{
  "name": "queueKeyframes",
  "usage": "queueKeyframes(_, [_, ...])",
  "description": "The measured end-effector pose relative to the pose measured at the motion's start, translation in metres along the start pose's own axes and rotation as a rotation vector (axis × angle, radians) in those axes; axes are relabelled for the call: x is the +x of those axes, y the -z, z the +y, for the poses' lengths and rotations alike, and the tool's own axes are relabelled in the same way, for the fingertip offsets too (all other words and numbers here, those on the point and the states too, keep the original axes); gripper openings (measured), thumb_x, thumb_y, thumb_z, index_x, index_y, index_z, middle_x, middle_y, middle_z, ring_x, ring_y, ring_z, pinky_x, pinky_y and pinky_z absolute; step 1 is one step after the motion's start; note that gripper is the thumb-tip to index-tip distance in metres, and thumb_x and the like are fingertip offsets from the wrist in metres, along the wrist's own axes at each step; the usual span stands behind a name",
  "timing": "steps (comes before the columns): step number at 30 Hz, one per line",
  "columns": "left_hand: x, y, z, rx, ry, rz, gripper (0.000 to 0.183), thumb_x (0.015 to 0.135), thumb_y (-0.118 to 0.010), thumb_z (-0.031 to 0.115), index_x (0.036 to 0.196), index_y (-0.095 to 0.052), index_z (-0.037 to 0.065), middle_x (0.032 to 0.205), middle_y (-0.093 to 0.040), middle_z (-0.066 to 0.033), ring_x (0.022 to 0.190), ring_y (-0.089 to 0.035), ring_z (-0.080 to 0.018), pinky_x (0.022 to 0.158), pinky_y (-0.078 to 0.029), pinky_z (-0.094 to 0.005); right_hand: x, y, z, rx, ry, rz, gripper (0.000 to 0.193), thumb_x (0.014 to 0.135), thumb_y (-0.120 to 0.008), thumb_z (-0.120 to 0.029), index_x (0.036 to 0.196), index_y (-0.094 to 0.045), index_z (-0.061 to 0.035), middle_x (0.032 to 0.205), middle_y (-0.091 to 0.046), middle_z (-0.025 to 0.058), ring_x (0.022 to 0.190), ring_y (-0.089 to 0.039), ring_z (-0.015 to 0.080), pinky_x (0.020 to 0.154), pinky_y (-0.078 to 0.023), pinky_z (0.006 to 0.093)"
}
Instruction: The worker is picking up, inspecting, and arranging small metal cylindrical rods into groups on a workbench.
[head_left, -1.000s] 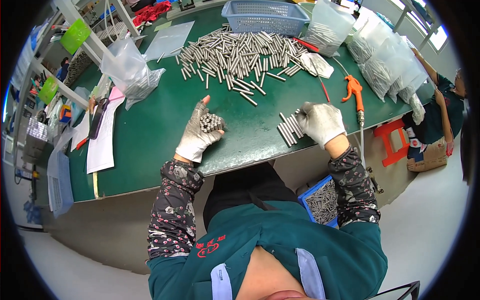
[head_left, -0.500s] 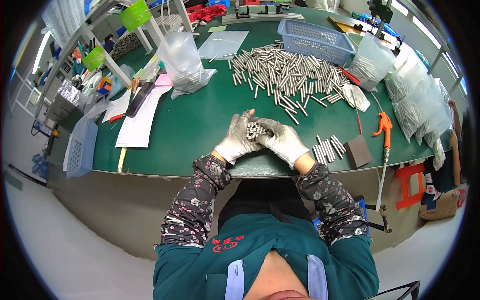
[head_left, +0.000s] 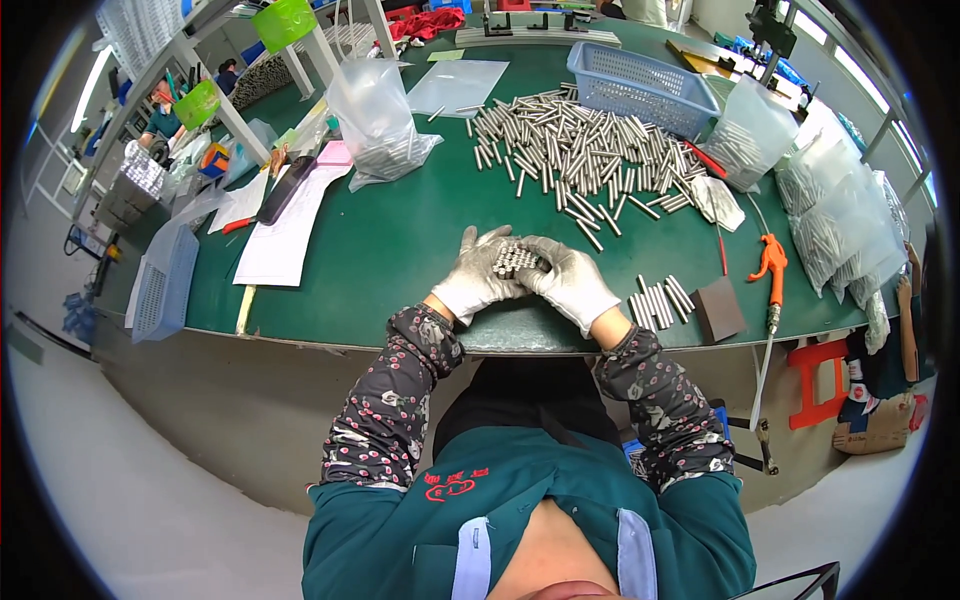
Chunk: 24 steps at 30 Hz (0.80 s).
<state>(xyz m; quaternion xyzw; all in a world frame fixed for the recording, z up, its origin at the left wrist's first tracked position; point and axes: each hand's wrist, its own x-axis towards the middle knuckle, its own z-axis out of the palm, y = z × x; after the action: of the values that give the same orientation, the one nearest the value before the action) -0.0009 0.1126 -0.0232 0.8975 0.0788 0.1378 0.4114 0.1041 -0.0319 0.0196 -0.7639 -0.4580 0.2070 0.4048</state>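
Note:
Close to the front edge of the green table, both my gloved hands clasp one bundle of metal pins (head_left: 514, 262), their round ends facing up. My left hand (head_left: 474, 274) wraps the bundle from the left, and my right hand (head_left: 568, 284) closes round it from the right. The palms hide the lower part of the bundle. Beyond my hands spreads a large loose pile of the same silvery pins (head_left: 585, 150). To the right of my right hand, several pins (head_left: 660, 303) lie side by side next to a dark brown block (head_left: 718, 309).
An orange air gun (head_left: 770, 262) with a hose lies at the right, near filled plastic bags (head_left: 835, 220). A blue basket (head_left: 640, 90) stands behind the pile. Leftward are a clear bag (head_left: 375, 115), papers (head_left: 278, 245), a dark phone-like object (head_left: 286, 190) and another blue basket (head_left: 167, 285).
My left fingers have folded down closer over the bundle, and its pin ends show tilted differently. Both hands stay at nearly the same place. The whole view has shifted slightly.

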Motion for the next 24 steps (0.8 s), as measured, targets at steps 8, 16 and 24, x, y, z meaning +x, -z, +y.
queueKeyframes(8, [0.004,0.005,0.003,-0.066,0.081,-0.087,0.068,0.064,-0.077,0.035,0.123,-0.054,0.012,0.136,-0.044,-0.0129,0.132,-0.032,-0.0249,0.112,0.005,-0.0459,0.005,0.000,0.000,0.025,0.052,0.029,0.042,0.077,-0.062,-0.030,0.112,-0.060,-0.0075,0.096,-0.065,0.0177,0.088,-0.063,0.0323,0.077,-0.050,0.0363])
queueKeyframes(16, [0.008,0.002,-0.004,-0.081,0.095,-0.081,0.068,0.064,-0.077,0.034,0.124,-0.053,0.012,0.135,-0.044,-0.0112,0.130,-0.034,-0.0228,0.112,0.005,-0.0453,0.009,-0.001,0.007,0.064,0.062,0.049,0.041,0.077,-0.063,-0.029,0.112,-0.060,-0.0074,0.097,-0.065,0.0169,0.089,-0.063,0.0318,0.078,-0.049,0.0356])
queueKeyframes(24, [0.002,-0.013,0.010,-0.357,0.009,0.133,0.081,0.058,-0.082,0.033,0.128,-0.045,0.013,0.119,-0.055,-0.0078,0.111,-0.051,-0.0206,0.106,-0.026,-0.0369,-0.001,0.000,0.001,0.081,0.034,0.019,0.038,0.077,-0.063,-0.028,0.109,-0.061,-0.0074,0.096,-0.065,0.0166,0.088,-0.063,0.0318,0.078,-0.050,0.0361])
